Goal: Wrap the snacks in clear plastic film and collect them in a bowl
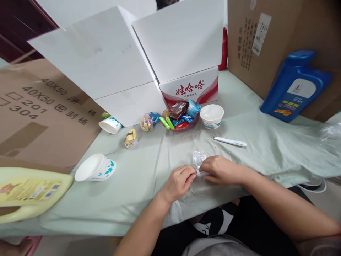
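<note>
In the head view, the crinkled clear wrapper (199,158) lies on the bench (144,170) just beyond our hands, long axis unclear. Our left hand (180,180) pinches its near corner; our nearer right hand (218,170) half-curls over it, grip hidden.

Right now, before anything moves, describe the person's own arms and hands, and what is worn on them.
The left hand and right hand are bare, with no gloves, rings or watch visible. The left forearm and right forearm are uncovered too. Grey cloth shows at the bottom edge; where any sleeves end is unclear.
</note>
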Motion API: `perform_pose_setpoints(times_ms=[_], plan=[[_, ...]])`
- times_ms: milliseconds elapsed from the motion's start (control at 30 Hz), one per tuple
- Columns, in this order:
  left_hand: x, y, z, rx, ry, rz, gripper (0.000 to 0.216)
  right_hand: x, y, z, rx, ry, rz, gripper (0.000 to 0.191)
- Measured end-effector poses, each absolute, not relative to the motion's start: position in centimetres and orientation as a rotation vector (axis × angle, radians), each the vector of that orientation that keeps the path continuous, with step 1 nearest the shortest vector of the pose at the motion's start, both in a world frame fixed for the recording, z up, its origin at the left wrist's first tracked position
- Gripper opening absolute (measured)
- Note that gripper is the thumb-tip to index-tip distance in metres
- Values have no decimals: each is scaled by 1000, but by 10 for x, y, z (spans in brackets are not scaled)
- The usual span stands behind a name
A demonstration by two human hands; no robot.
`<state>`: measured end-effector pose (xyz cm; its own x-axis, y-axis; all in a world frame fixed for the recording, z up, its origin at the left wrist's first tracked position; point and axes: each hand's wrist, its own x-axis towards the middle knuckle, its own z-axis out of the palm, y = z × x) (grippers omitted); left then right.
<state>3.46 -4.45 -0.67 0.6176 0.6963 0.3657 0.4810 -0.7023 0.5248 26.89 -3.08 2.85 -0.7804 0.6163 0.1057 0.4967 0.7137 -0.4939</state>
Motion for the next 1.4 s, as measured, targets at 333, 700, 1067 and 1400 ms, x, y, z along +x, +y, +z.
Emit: perform_pose_setpoints(times_ms=[333,700,1067,1400], plan=[[40,-33,-24,1625,1066,894,46,252,-11,16,-1557,-2325,521,21],[41,-35,-23,2027,1056,912,22,238,-3,9,-1830,-2371,367,24],[45,-35,-24,2454,1024,783,32,234,-6,6,-1920,-2316,299,25],[52,-37,-17,2600,1015,757,32,254,-6,4,-1379,-2342,24,22]])
